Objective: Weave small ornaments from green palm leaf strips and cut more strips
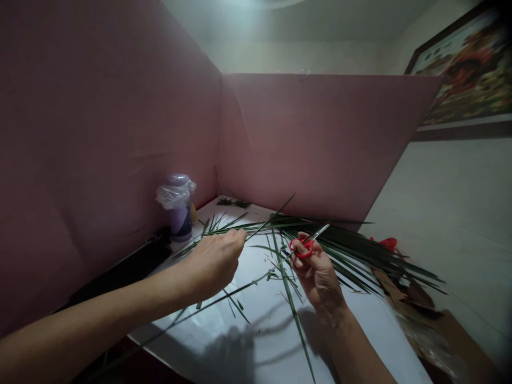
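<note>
My left hand [218, 261] is closed, pinching a narrow green leaf strip [274, 214] that slants up to the right past the fingers. To its right, my right hand [318, 274] holds a pair of scissors [306, 246] with red handles, the blades pointing up and right. A long thin leaf strip [236, 290] runs from the right hand's fingers down to the lower left; whether they grip it is unclear. Behind the right hand lies a pile of long green leaves [352, 248]. Cut leaf bits lie scattered on the white tabletop [216, 346].
A purple bottle [181, 218] with clear plastic over its top stands at the back left, near a black object [132, 266]. Pink panels [312, 144] rise behind the table. Cardboard [460, 330] and a red item [388, 244] are at the right.
</note>
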Motion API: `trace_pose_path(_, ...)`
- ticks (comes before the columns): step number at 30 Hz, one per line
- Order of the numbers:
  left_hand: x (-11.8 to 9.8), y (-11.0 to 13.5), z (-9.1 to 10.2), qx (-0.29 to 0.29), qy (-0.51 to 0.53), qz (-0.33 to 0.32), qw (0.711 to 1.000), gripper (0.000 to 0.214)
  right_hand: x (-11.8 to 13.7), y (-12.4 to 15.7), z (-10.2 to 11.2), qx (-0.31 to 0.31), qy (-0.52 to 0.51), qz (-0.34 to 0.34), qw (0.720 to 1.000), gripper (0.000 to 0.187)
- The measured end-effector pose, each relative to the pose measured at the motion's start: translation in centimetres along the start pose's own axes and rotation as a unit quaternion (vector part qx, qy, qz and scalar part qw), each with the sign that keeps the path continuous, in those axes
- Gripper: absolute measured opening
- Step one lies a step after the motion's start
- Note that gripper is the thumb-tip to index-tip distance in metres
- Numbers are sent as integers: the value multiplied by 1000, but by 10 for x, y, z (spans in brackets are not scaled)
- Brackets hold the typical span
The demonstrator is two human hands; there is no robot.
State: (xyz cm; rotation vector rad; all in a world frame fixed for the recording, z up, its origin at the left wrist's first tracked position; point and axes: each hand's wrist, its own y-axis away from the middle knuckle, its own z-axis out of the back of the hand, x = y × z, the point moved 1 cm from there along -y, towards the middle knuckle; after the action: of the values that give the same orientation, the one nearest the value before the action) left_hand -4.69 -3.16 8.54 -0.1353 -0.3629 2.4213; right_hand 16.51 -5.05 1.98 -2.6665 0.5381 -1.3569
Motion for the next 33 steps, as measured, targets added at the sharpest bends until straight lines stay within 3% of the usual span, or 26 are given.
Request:
trace_pose_path(4,-2,-20,3,-16,-49,-49,997,25,-1,-3,3,-20,13,21,999,30)
trace_pose_path(9,1,-73,-14,-3,-40,-142,989,28,-1,-7,5,-121,52,91,987,38)
trace_pose_path(12,2,-100,-26,15,-15,-165,986,29,-2,-7,4,-161,90,132,974,40)
trace_pose_path(16,-7,-101,-43,-48,77,-104,990,24,-11,-8,8,-217,182,186,941,37)
trace_pose_path(18,-15,-87,-57,-71,196,-29,978,19,-17,-9,11,-235,218,193,927,38)
trace_pose_path(19,-20,-80,-66,-46,279,12,959,22,-20,-9,11,-237,230,194,924,38)
trace_pose_path(20,-25,-72,-76,14,376,47,925,30,-22,-9,11,-237,239,196,921,38)
trace_pose_path(21,-29,-65,-86,101,479,87,868,40,-24,-9,10,-237,246,200,918,38)
trace_pose_path(23,-36,-55,-104,232,655,158,701,55,-27,-6,7,-229,257,216,914,36)
trace_pose_path(25,-38,-51,-114,262,772,205,541,55,-29,-1,2,-201,264,238,913,33)
trace_pose_path(27,-35,-51,-119,247,834,240,431,47,-32,7,-2,-155,297,260,906,31)
trace_pose_path(29,-30,-53,-117,230,858,265,377,33,-34,14,-4,-114,368,271,882,31)
trace_pose_path(31,-25,-53,-114,209,865,276,362,19,-34,18,-2,-74,431,284,853,35)
trace_pose_path(33,-20,-52,-111,188,865,291,362,10,-32,17,1,6,468,293,834,35)
